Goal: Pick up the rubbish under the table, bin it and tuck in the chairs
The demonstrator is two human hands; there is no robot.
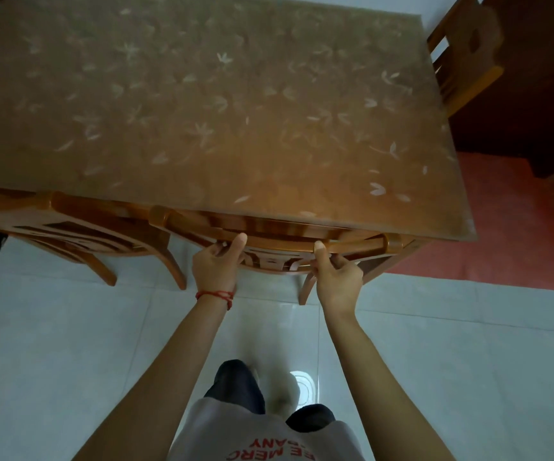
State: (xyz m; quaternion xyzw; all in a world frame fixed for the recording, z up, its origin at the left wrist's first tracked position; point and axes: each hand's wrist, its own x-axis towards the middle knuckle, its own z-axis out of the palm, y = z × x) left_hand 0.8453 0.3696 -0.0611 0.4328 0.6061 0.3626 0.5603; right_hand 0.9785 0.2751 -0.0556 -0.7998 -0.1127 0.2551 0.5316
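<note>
Gripping the top rail of the near chair [279, 242] with both hands: the left hand [215, 266] has its thumb up on the rail and fingers curled underneath, and the right hand [337, 277] does the same a bit further along toward 3 o'clock. A red string bracelet [215, 296] sits on the left wrist.

The chair's back is right up against the near edge of the table [202, 111], seat mostly hidden under the top, so I'd say this one is basically tucked in or very close. At about 9 o'clock from the hands there's a second chair [79, 234] also pushed in along the same edge, and a third chair [462, 64] stands off the table's far corner at roughly 1 o'clock. That one looks angled and not fully in, though it's hard to tell from here.

No rubbish showing anywhere on the white tiled floor [69, 344], and no bin in shot — can't see under the table at all.

What could go wrong: both thumbs are between the rail and the table edge, so a hard shove could pinch them. Chair legs could also scrape or snag where the tiles meet the red mat [502, 227] at 3 o'clock.
</note>
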